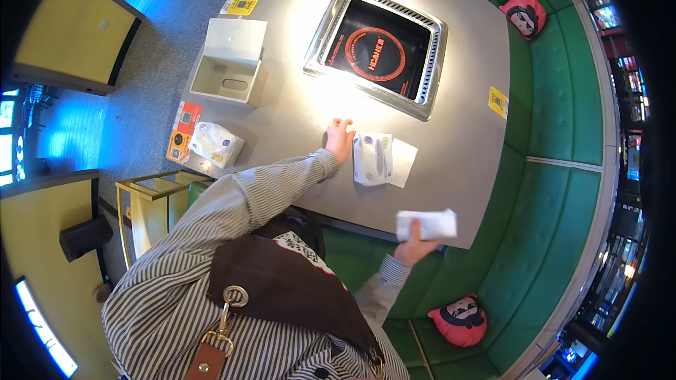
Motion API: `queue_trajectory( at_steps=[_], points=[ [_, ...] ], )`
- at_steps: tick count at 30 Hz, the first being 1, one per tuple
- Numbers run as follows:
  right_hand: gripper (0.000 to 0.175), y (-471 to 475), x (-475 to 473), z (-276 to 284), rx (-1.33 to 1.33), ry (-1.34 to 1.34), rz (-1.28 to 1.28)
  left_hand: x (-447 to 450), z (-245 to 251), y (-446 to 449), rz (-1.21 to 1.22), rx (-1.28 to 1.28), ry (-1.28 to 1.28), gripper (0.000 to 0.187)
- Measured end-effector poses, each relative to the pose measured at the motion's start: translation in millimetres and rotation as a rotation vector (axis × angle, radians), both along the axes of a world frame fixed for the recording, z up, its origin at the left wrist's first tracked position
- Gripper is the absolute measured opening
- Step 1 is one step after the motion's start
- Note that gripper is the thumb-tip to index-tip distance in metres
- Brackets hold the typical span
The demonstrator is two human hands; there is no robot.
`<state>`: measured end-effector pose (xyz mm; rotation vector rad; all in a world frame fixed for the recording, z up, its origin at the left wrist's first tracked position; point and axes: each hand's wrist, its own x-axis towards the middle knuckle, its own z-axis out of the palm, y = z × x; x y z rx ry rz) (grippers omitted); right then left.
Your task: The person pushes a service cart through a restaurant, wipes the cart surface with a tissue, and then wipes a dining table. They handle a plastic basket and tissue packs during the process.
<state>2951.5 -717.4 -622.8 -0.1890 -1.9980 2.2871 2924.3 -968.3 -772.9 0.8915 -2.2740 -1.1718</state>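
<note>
My left hand rests at the grey table, just left of a plastic-wrapped tissue pack. Nothing shows in it, and its fingers are apart and slightly curled. A flat white sheet sticks out from the right side of that pack. Over the table's near edge, my right hand grips a folded stack of white tissues, thumb on top. A light grey box with its lid raised stands at the left; its inside shows an oval slot. Closer to me sits a second wrapped tissue pack.
An induction cooktop in a vented metal frame is set into the table. Printed-code stickers lie near the edges. A green padded bench curves along the right, with pink pillows. A gold-framed chair stands left.
</note>
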Motion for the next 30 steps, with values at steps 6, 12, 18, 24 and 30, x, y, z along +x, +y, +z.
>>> queue_trajectory(
  at_steps=[6,12,18,24,30],
  points=[
    [0.099,-109,21,5,0.104,-0.188,0.569,77,132,-45,-0.679,1.004,0.125,0.05],
    [0.088,-206,50,12,0.117,-0.187,1.011,156,167,-103,-0.296,1.149,0.141,0.038],
    [0.06,-275,90,-18,0.735,0.524,1.174,207,131,-136,0.312,1.184,0.505,0.033],
    [0.049,-336,140,13,0.893,0.713,1.262,226,119,-160,0.651,1.291,0.642,0.029],
    [0.036,-340,122,-17,0.848,0.356,1.315,281,124,-193,0.294,1.129,0.333,0.033]
  ],
)
